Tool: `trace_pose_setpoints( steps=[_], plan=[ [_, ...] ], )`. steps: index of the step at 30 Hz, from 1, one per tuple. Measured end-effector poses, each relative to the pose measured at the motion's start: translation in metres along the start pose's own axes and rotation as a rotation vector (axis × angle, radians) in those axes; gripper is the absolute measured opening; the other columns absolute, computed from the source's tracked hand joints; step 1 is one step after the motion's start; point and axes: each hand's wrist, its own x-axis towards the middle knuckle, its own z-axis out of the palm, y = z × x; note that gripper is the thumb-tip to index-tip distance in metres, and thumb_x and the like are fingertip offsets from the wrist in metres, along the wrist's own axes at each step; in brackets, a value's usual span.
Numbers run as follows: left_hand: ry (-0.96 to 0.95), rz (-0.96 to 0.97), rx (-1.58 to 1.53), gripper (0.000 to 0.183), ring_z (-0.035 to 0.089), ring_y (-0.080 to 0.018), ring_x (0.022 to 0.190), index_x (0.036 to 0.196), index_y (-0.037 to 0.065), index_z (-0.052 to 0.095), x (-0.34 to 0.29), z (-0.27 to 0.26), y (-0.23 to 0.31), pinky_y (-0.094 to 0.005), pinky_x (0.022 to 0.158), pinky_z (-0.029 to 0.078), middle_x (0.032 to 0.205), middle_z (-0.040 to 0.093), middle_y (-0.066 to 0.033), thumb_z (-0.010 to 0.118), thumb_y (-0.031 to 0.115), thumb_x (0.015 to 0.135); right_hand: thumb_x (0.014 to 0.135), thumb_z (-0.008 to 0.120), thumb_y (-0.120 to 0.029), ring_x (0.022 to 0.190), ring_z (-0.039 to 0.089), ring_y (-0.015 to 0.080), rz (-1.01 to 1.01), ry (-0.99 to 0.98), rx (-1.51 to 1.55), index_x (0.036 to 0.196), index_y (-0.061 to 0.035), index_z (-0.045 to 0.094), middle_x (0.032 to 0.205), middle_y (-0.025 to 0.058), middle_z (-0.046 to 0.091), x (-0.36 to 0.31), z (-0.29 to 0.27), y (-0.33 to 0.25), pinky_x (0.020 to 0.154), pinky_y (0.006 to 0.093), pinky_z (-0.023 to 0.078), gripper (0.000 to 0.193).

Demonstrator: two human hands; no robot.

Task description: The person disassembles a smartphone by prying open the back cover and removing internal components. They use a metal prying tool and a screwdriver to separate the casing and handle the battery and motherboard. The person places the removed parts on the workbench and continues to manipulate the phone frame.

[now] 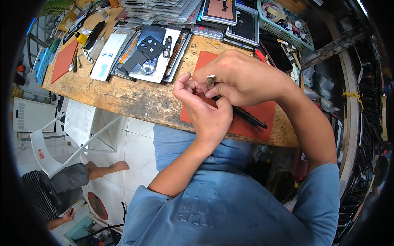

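Counts of items at a wooden repair bench, seen from above.

Two hands meet over one small metal part; two red mats lie on one bench; one opened phone back with one white panel beside it; one green basket; two dark trays; perhaps two black tools, partly hidden; one white chair; one seated person at lower left.
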Motion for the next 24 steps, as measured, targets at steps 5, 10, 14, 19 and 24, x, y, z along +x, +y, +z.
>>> trace_pose_setpoints(
  steps=[5, 10, 14, 19, 24],
  plan=[
    [-0.009, -0.105, -0.080, 0.074, 0.054, -0.0175, 0.103, 0.147, 0.001, 0.023, 0.000, -0.001, 0.009, -0.0311, 0.088, 0.048, 0.121, 0.051, -0.0150, 0.061, -0.009, 0.085, 0.070, 0.061, 0.012, 0.070, 0.067, 0.0403, -0.007, -0.053, -0.020, 0.089, 0.0003, 0.066, 0.073, 0.0193, 0.066, 0.004, -0.003, -0.006, 0.062, 0.0433, 0.051, 0.022],
    [-0.003, -0.071, -0.075, 0.076, 0.054, -0.0181, 0.107, 0.148, 0.002, 0.021, 0.000, 0.002, 0.007, -0.0302, 0.089, 0.049, 0.123, 0.050, -0.0159, 0.061, -0.011, 0.085, 0.069, 0.062, 0.010, 0.071, 0.068, 0.0403, -0.001, -0.098, -0.067, 0.089, -0.0009, 0.067, 0.073, 0.0183, 0.067, 0.005, -0.007, -0.006, 0.062, 0.0433, 0.052, 0.023],
    [-0.003, -0.124, -0.140, 0.078, 0.054, -0.0192, 0.111, 0.149, 0.004, 0.021, -0.005, 0.000, 0.001, -0.0327, 0.093, 0.048, 0.125, 0.049, -0.0160, 0.066, -0.008, 0.087, 0.076, 0.066, 0.006, 0.072, 0.069, 0.0417, -0.009, 0.003, -0.096, 0.089, 0.0001, 0.066, 0.073, 0.0185, 0.067, 0.002, -0.001, -0.001, 0.065, 0.0457, 0.053, 0.015],
    [-0.013, -0.061, 0.001, 0.090, 0.052, -0.0205, 0.114, 0.151, 0.005, 0.018, -0.008, -0.002, -0.001, -0.0370, 0.099, 0.046, 0.128, 0.047, -0.0154, 0.080, 0.003, 0.087, 0.085, 0.069, -0.001, 0.078, 0.070, 0.0438, 0.194, 0.245, -0.212, 0.092, 0.0044, 0.064, 0.077, 0.0220, 0.068, -0.009, 0.018, -0.024, 0.070, 0.0486, 0.054, 0.010],
    [0.002, -0.041, -0.007, 0.091, 0.052, -0.0214, 0.114, 0.153, 0.005, 0.019, -0.005, 0.002, -0.006, -0.0372, 0.100, 0.046, 0.126, 0.049, -0.0154, 0.081, 0.007, 0.087, 0.085, 0.072, -0.001, 0.081, 0.069, 0.0433, 0.133, 0.297, -0.154, 0.091, 0.0035, 0.062, 0.082, 0.0212, 0.068, -0.010, 0.029, -0.016, 0.070, 0.0490, 0.053, 0.012]
  ],
)
